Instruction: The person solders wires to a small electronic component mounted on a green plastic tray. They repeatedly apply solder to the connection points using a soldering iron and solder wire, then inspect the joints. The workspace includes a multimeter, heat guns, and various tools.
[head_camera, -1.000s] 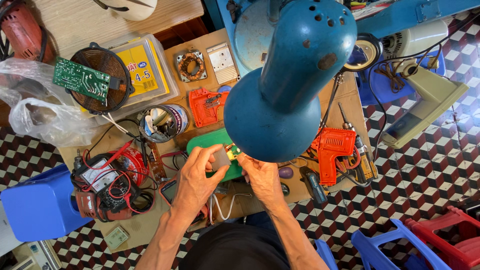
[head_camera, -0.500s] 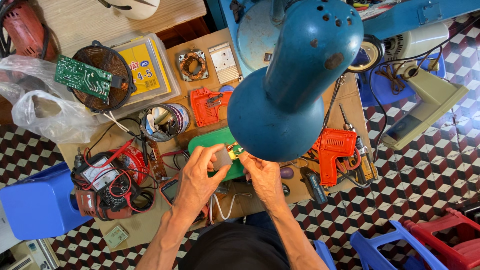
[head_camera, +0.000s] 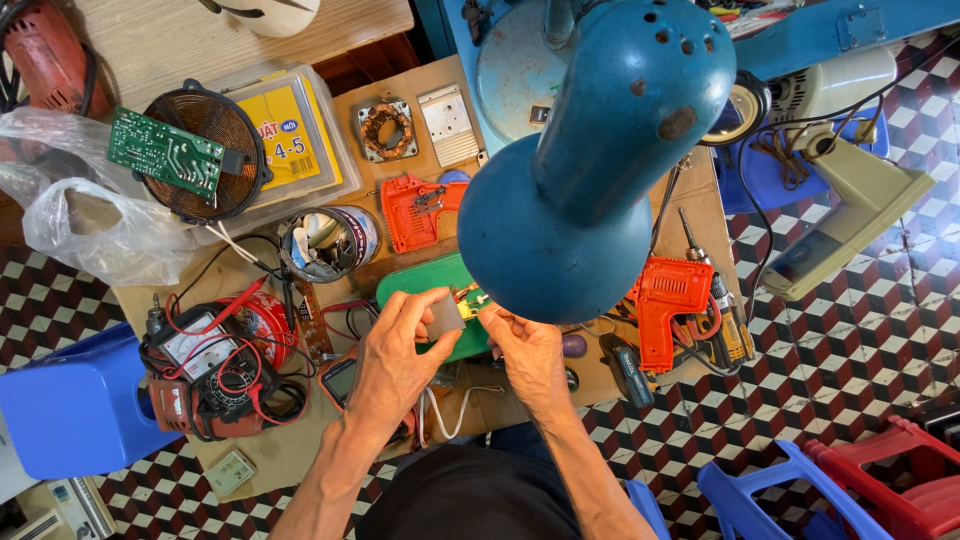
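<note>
Left hand (head_camera: 395, 365) fingers clamp a small grey part (head_camera: 446, 316) over the green case (head_camera: 420, 285). Right hand (head_camera: 528, 352) fingers pinch together just right of it, under the blue lamp (head_camera: 560, 230).

The lamp (head_camera: 590, 190) hangs over the surface's (head_camera: 300, 450) middle, blocking any way in from the far side. Left of the hands, the meter (head_camera: 205, 365) and its wires crowd the near left edge; the orange drill (head_camera: 670, 305) blocks the right edge. Bare cardboard shows only at the near left corner.
</note>
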